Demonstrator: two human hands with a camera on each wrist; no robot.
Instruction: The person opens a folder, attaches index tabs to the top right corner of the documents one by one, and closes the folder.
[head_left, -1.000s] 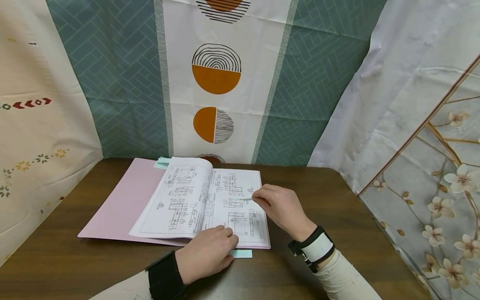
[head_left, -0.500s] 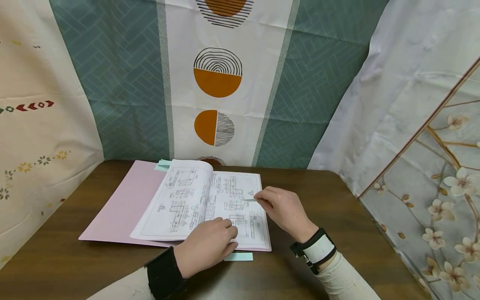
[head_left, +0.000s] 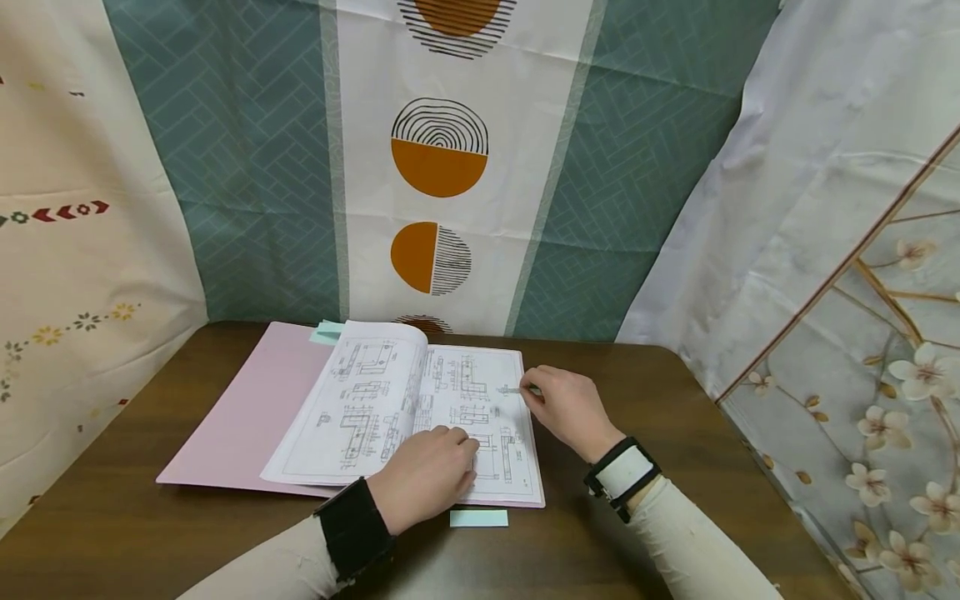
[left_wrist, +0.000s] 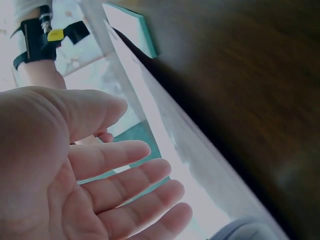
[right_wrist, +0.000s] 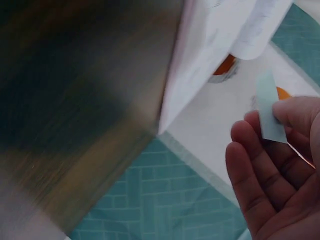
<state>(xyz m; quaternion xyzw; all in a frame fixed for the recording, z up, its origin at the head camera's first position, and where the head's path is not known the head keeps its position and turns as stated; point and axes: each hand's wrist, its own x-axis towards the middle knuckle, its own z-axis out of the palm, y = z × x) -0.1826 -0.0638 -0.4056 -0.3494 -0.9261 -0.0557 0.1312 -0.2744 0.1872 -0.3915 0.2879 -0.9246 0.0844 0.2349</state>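
Observation:
A book with a pink cover (head_left: 225, 433) lies open at pages of technical drawings. My right hand (head_left: 566, 408) is over the outer edge of the right page (head_left: 487, 375), pinching a pale green sticky note (right_wrist: 270, 107) between thumb and fingers. My left hand (head_left: 427, 477) is at the lower part of the book near the fold, its fingers loosely bent and holding nothing in the left wrist view. On the table just in front of the book sits a pad of green sticky notes (head_left: 478, 518); its thickness shows in the left wrist view.
Green tabs (head_left: 327, 332) stick out at the book's far left edge. The left page (head_left: 330, 417) bulges up toward the fold. The brown wooden table (head_left: 637, 383) ends at a patterned curtain (head_left: 450, 167) behind, with more cloth on both sides.
My right hand has moved slightly up and right with the sticky note. My left hand has come away from the sticky note pad, which now shows in full.

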